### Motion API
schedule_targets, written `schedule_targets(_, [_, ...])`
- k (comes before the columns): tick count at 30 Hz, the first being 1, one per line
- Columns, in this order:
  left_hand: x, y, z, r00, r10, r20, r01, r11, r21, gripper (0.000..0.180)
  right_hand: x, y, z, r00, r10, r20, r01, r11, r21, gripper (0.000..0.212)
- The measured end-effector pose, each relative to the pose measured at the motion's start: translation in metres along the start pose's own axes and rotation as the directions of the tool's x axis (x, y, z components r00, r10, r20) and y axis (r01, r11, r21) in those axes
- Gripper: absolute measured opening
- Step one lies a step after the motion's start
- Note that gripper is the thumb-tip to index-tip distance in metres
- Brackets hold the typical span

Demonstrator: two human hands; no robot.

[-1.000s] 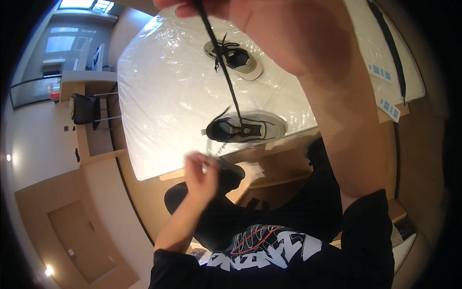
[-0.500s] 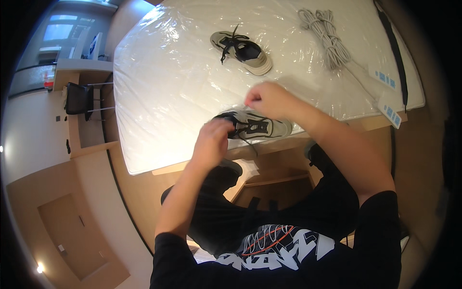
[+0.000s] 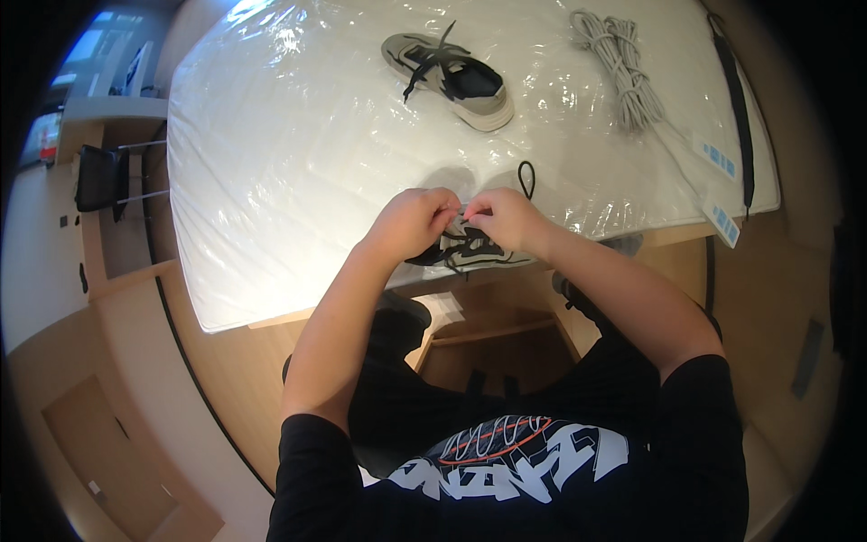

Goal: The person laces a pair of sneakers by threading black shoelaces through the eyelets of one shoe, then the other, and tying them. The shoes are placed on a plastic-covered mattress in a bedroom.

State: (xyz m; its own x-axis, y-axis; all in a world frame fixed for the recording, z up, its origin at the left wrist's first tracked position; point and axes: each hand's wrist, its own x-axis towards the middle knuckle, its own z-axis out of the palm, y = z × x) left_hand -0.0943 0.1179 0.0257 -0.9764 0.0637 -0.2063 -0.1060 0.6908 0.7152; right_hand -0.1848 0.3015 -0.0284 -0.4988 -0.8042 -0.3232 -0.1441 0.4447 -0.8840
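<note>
A grey-and-black lace-up sneaker (image 3: 483, 254) lies on its bed edge in front of me, partly covered by my hands. My left hand (image 3: 420, 222) is closed in a pinch over the far side of its lacing; what lies between those fingertips is too small to make out. Close beside it, my right hand (image 3: 508, 219) pinches the black shoelace (image 3: 526, 179), and a loop of it stands up behind the knuckles. The fingertips of both hands almost meet above the eyelets. Farther off lies the matching sneaker (image 3: 452, 79), its black laces tied.
The mattress (image 3: 271, 208) is wrapped in shiny clear plastic. At the far right are a bundled grey cord (image 3: 619, 72) with white tags (image 3: 721, 221) and a long black strap-like item (image 3: 736, 113). A black chair (image 3: 101, 179) stands by a desk at left.
My left hand has moved from the sneaker's left end to the lacing, meeting my right hand, which has come down and closer. A lace loop now shows behind the right hand. The view has shifted slightly.
</note>
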Motion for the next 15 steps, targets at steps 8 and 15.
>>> schedule_targets(8, [-0.012, -0.014, -0.008, 0.977, 0.211, 0.028, -0.21, 0.977, -0.05, 0.011, 0.007, 0.002, -0.005, 0.989, 0.051, 0.139, -0.056, 0.998, 0.031, 0.015])
schedule_targets(15, [-0.005, -0.016, 0.003, 0.991, 0.126, -0.037, -0.123, 0.989, 0.083, 0.01, 0.006, 0.0, -0.003, 0.993, 0.006, 0.122, -0.011, 0.999, 0.045, 0.015])
